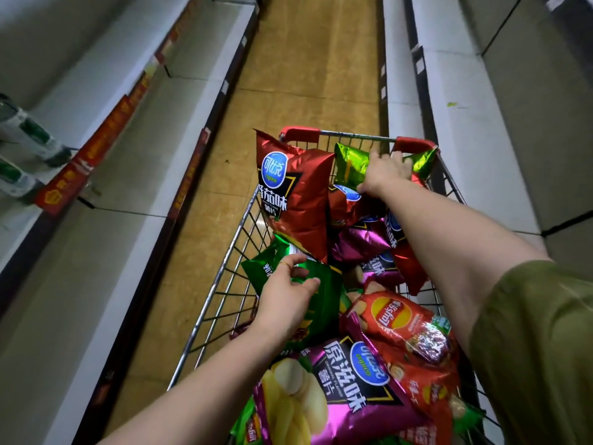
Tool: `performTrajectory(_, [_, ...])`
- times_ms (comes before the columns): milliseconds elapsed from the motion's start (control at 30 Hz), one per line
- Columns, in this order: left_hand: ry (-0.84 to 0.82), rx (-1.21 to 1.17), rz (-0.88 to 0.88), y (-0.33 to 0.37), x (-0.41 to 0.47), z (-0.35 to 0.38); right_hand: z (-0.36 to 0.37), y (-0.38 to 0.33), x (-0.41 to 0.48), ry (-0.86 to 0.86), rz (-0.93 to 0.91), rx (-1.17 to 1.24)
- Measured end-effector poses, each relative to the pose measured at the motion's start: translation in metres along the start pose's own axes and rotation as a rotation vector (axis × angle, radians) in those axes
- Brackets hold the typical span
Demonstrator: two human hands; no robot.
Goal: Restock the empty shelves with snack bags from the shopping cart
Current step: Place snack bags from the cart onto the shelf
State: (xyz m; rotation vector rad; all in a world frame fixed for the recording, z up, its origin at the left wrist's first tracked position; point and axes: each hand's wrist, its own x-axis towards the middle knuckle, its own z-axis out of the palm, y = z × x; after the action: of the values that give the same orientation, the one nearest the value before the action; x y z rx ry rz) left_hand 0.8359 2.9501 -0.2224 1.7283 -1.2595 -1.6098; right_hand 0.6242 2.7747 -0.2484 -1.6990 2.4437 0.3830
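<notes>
Reaching into the shopping cart [224, 277], both hands are going for snack bags; the cart stands in the aisle between the shelves, and it is piled high with shiny bags. The left hand [288, 300] lies on a dark green bag [324, 293] at the left side of the cart, fingers spread and loose on top of it, not yet closed around it. The right hand [385, 170] is far out at the front end, fingers curled down over a light green bag [349, 165]; it looks like a grip, but I cannot tell if the bag is truly pinched.

Trouble could come from the tall red bag [295, 194]; it stands upright, leaning at the left rim, just behind the dark green bag, and a tug on that one might tip it over the side onto the floor [305, 69]. Chips break easily, so a hard squeeze could crush them. The arm stretched so far could push the cart and make it roll away. The empty shelf [134, 130] on the left is near, and so is the one on the right [465, 139]; the bags are slippery, so one might slide from an open hand on the way.
</notes>
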Motion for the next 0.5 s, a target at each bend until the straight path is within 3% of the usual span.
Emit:
performTrajectory(300, [-0.025, -0.001, 0.005, 0.001, -0.016, 0.002, 0.003, 0.014, -0.041, 0.223, -0.09, -0.01])
performTrajectory(500, [-0.051, -0.095, -0.022, 0.013, -0.035, -0.001, -0.042, 0.043, -0.09, 0.386, -0.064, 0.46])
